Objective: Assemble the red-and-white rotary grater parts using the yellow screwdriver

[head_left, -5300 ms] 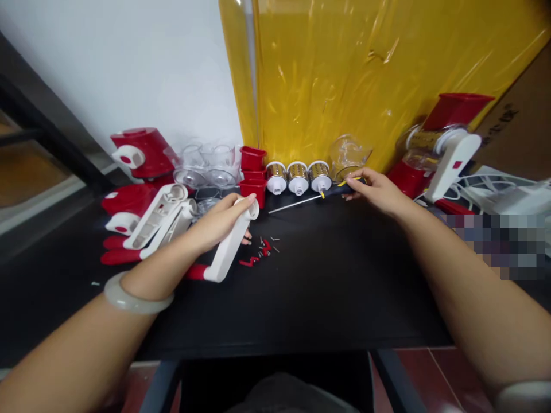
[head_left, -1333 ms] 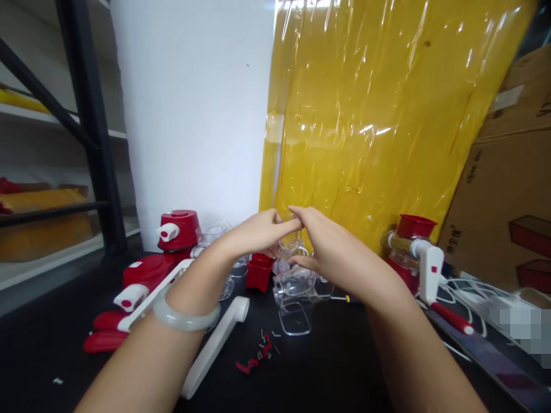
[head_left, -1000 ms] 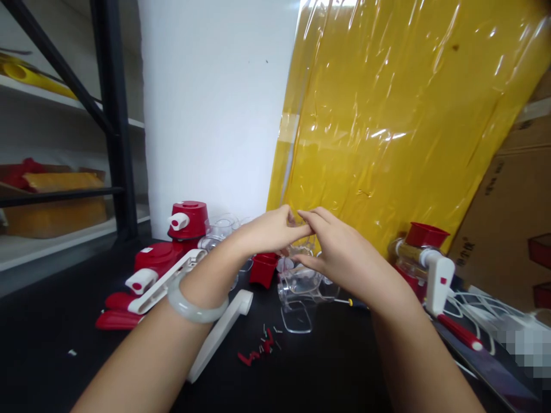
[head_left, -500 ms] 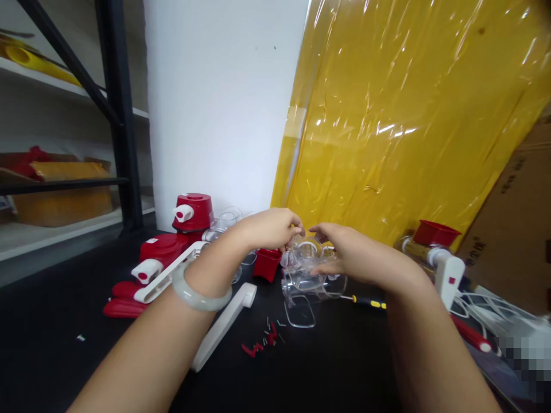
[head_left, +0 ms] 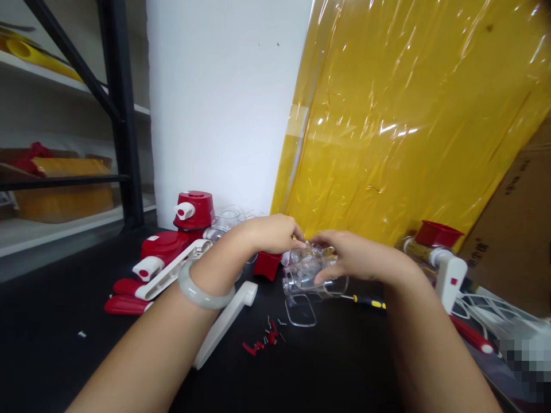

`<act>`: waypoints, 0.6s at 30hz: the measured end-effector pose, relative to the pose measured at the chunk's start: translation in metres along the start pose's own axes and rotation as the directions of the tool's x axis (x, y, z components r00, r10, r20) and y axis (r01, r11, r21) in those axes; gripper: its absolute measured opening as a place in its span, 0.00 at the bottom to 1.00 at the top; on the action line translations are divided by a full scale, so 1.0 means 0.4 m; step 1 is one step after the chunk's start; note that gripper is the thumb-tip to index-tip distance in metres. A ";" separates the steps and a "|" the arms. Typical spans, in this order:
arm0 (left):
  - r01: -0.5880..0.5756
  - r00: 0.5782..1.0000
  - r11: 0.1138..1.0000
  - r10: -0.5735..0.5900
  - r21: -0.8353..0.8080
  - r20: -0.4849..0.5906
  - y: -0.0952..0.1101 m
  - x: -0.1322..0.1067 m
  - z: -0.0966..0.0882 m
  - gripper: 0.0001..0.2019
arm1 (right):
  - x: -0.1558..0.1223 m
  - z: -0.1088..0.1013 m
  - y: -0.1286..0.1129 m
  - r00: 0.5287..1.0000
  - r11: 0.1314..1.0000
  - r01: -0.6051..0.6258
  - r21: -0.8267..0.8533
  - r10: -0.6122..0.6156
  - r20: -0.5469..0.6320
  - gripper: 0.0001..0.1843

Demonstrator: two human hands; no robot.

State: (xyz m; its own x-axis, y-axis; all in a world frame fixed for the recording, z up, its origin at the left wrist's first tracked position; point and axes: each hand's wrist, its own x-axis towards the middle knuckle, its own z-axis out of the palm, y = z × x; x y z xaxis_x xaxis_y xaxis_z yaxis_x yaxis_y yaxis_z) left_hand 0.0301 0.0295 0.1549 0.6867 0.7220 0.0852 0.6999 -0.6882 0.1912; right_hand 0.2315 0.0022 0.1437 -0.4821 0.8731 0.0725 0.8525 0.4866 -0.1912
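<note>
My left hand [head_left: 279,234] reaches over the back of the table, its fingers bent down at the clear plastic part [head_left: 307,255]. Its fingertips are partly hidden. From the other side my right hand [head_left: 348,256] curves round the same clear part, thumb in front and fingers behind. Under and in front of it lies a clear plastic cylinder [head_left: 310,287] with a squarish rim. A red square hopper [head_left: 267,267] is just left of these parts. A screwdriver [head_left: 370,302] with a black and yellow handle lies to the right, its tip toward the cylinder.
Small red pieces and several screws [head_left: 269,338] lie in front. A white crank arm [head_left: 226,327] is beside my left forearm. Red housings [head_left: 193,211] are stacked at left, red handles [head_left: 124,304] below. At right stands a white-armed assembly [head_left: 447,275] beside a cardboard box [head_left: 508,229].
Both hands have come down slightly onto the clear part, and my left fingertips have moved a little to the right. The loose pieces on the table stay where they were.
</note>
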 end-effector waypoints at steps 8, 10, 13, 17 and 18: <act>0.015 0.999 1.000 -0.015 -0.007 0.031 0.011 -0.003 -0.002 0.16 | 0.006 0.001 0.010 0.999 0.999 0.039 0.035 -0.041 0.030 0.38; 0.012 0.999 1.000 -0.012 -0.006 0.041 0.013 -0.003 -0.001 0.16 | 0.008 0.000 0.012 0.998 0.998 0.043 0.047 -0.045 0.035 0.38; 0.022 0.998 1.000 -0.022 0.005 0.053 0.015 -0.001 0.001 0.16 | 0.009 -0.003 0.014 0.998 0.997 0.041 0.066 -0.044 0.046 0.39; 0.022 0.998 1.000 -0.023 0.019 0.061 0.018 0.003 0.005 0.14 | 0.011 -0.007 0.016 0.998 0.996 0.003 0.086 -0.008 0.067 0.40; 0.017 0.998 1.000 -0.019 0.026 0.062 0.019 0.004 0.006 0.13 | 0.012 -0.007 0.017 0.998 0.996 -0.005 0.089 -0.001 0.068 0.40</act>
State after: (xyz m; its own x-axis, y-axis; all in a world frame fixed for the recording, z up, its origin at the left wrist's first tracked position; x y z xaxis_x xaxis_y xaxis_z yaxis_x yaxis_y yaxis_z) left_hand 0.0368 0.0251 0.1542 0.6843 0.7289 0.0208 0.7164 -0.6773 0.1670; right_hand 0.2355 0.0096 0.1455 -0.4956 0.8685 0.0060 0.8335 0.4775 -0.2778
